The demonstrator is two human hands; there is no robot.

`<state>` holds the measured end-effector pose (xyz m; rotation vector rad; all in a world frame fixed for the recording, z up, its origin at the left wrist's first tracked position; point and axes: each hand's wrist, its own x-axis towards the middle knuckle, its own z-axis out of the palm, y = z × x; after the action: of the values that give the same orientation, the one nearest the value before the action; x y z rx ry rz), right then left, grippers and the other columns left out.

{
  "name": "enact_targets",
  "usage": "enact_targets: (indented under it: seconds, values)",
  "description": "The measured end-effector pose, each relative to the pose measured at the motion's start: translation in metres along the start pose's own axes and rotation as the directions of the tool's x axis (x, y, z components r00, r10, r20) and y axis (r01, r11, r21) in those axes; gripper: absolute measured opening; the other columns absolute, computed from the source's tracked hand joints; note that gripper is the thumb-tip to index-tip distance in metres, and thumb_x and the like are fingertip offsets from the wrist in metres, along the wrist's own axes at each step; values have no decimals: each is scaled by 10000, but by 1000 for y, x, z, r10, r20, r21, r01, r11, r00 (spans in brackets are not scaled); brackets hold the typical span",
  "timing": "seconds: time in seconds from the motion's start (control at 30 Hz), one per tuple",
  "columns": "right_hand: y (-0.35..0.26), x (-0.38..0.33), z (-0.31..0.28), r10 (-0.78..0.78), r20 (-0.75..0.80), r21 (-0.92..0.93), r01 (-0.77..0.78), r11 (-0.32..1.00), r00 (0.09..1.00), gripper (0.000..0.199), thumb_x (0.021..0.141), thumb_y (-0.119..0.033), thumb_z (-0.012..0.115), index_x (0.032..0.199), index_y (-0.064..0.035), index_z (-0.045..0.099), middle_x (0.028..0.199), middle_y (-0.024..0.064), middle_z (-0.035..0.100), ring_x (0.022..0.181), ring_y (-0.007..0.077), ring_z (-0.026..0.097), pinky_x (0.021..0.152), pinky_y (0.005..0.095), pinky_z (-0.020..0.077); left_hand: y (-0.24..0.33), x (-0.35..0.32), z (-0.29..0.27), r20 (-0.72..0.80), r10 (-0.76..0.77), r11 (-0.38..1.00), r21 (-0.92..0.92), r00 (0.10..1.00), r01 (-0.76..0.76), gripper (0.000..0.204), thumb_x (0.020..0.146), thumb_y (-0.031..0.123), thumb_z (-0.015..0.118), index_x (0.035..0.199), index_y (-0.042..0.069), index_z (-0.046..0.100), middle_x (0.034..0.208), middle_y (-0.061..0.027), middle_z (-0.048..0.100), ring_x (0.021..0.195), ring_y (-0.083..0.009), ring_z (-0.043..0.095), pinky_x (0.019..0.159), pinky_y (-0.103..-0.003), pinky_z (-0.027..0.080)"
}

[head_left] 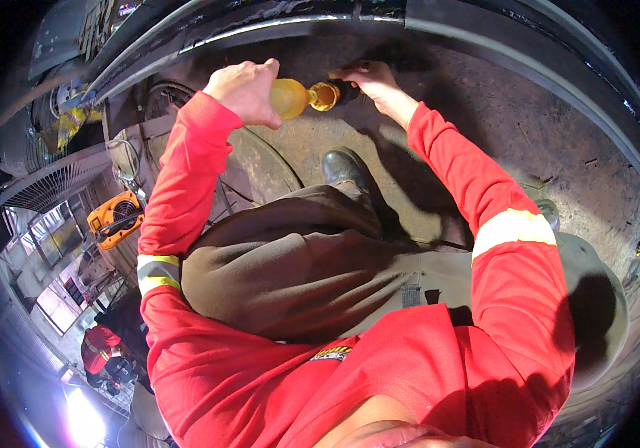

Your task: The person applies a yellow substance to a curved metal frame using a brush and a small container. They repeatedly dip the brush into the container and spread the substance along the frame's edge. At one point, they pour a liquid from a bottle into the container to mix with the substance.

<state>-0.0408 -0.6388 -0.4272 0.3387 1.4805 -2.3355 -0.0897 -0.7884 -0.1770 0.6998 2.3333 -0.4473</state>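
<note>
My left hand (244,89) is wrapped round a yellow bottle (289,99). The bottle lies tipped on its side, with its narrow neck pointing right. At the neck's end is the round opening of a small cup-like container (325,96), amber inside and dark outside. Whether the neck touches its rim I cannot tell. My right hand (371,81) has its fingers closed at the container's far right edge, and its palm is turned away from view. Both hands are held out ahead of me, above the brown floor (424,142).
A long dark metal beam (477,45) curves across the far side. My boot (346,168) stands below the hands. At left are an orange machine (115,218), a hose (275,157) and a metal grille (55,181). A person in red (100,349) works at lower left beside a bright light (83,418).
</note>
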Motion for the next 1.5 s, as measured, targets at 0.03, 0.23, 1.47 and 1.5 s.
enact_targets:
  seconds: [0.03,0.23,1.47,1.5]
  values:
    - [0,0,1,3,-5,14,-3,1000,1000,148,806,-107,706,921,-23,745,896,36,722,735,98,564,671,251,439,-2,0,2,-14,5,1000,-1,1000,-5,601,550,320,783,1002,-7,559,796,-192,679,788,-345,689,708,-421,556]
    - [6,3,-1,7,-26,64,-6,998,1000,169,752,-120,777,882,-16,745,841,33,703,721,102,571,639,265,442,-6,0,6,-28,18,1000,-14,999,-18,603,547,326,768,1001,-8,555,803,-198,676,794,-351,685,708,-425,555]
    - [0,0,-4,47,-102,-74,-55,996,994,177,777,-131,773,890,-6,720,847,37,683,767,130,572,712,282,441,46,-66,273,-213,-668,-138,-906,713,-400,666,696,214,832,1209,-26,483,1099,-128,612,1032,-198,571,949,-357,423]
    - [-3,-1,0,66,-78,-92,-73,993,995,182,782,-127,768,909,-5,720,851,40,684,772,133,575,717,281,441,45,-67,276,-226,-665,-169,-883,712,-438,667,693,209,832,1210,-21,480,1102,-127,610,1036,-196,567,950,-355,421]
